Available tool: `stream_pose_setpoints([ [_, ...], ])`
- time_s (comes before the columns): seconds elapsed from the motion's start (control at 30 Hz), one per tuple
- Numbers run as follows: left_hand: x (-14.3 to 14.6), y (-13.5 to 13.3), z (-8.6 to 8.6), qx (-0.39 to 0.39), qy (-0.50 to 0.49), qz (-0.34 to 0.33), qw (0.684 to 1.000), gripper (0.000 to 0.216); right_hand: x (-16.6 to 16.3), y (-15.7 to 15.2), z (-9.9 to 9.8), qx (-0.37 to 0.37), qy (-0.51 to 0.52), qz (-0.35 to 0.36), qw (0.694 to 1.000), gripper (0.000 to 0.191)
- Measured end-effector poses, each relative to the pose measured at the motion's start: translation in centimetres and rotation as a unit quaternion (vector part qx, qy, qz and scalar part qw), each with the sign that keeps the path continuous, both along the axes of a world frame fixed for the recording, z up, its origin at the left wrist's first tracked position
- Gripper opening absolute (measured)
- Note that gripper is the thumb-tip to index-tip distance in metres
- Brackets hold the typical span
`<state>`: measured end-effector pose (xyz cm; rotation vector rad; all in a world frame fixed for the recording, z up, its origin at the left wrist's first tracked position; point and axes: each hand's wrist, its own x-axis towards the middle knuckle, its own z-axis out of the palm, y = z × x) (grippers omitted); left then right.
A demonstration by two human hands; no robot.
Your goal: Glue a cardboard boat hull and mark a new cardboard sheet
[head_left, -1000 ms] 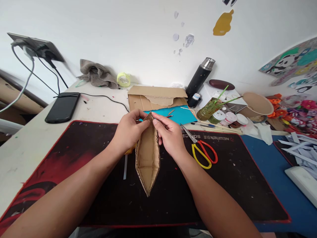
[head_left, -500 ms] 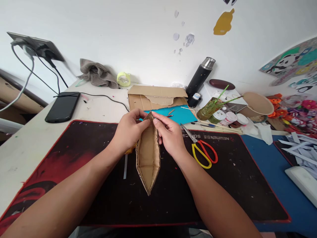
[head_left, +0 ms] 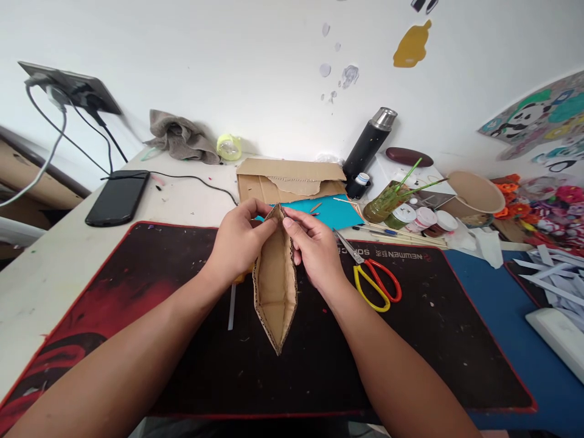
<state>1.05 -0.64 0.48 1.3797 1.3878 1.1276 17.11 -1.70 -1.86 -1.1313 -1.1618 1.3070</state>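
A boat-shaped cardboard piece (head_left: 272,286), pointed at both ends with raised side walls, is held over the dark desk mat (head_left: 410,353). My left hand (head_left: 239,237) pinches its far tip from the left, thumb on the inside of the wall. On the other side of that tip, my right hand (head_left: 317,246) is closed on the right wall, with the thumb on the upper edge. A hot glue gun, mostly hidden behind the left hand and the cardboard, shows a bit of orange and a translucent stick (head_left: 232,307). Scissors (head_left: 376,283) with red and yellow handles lie right of my right hand.
Behind the hands lie folded cardboard (head_left: 292,170) and a blue sheet (head_left: 340,216). A black thermos (head_left: 369,143), a jar with brushes (head_left: 383,204) and small paint pots (head_left: 424,218) stand back right. A phone (head_left: 117,198) lies left; white paper strips (head_left: 556,274) lie far right.
The near tip of the cardboard boat has swung slightly right and up. Both hands keep their hold on the far tip.
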Motion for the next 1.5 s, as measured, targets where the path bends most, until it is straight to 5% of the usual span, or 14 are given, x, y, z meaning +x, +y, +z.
stream_pose_setpoints([
  [1.5, -0.4, 0.5, 0.1, 0.015, -0.033, 0.033, 0.999, 0.018, -0.4, -0.7, 1.0, -0.024, -0.003, 0.033, 0.999, 0.06],
])
